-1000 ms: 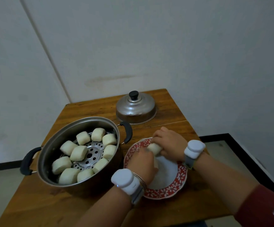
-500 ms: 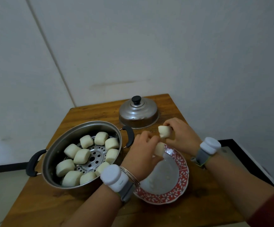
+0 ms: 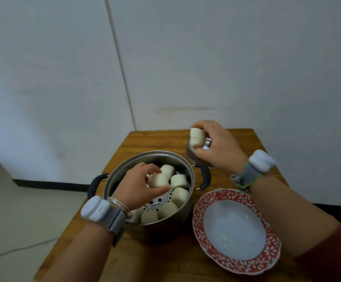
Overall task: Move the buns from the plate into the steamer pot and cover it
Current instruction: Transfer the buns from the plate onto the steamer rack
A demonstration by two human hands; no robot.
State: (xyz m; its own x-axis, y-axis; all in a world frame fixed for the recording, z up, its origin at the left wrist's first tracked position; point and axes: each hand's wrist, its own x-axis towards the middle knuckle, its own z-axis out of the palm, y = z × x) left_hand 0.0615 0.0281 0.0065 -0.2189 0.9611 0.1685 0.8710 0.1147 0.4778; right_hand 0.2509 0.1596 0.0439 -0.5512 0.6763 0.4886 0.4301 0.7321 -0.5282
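Observation:
The steel steamer pot point(image 3: 124, 169) with black handles stands on the wooden table and holds several white buns point(image 3: 178, 195) around its perforated tray. My left hand point(image 3: 139, 186) is over the pot's middle, shut on a bun point(image 3: 157, 180). Behind the pot's right handle, my right hand point(image 3: 219, 147) holds another bun point(image 3: 197, 137) in the air. It hides most of the metal lid point(image 3: 190, 154). The red-rimmed plate point(image 3: 236, 263) lies at the right of the pot, with only crumbs on its white centre.
The wooden table point(image 3: 165, 261) stands in a corner of white walls. Its left edge drops to a pale floor with a thin cable point(image 3: 8, 251). A dark floor strip point(image 3: 328, 208) shows at the right.
Both hands lifted a bun each off the plate. My left hand moved left over the pot. My right hand rose toward the back, in front of the lid. The camera view shifted left.

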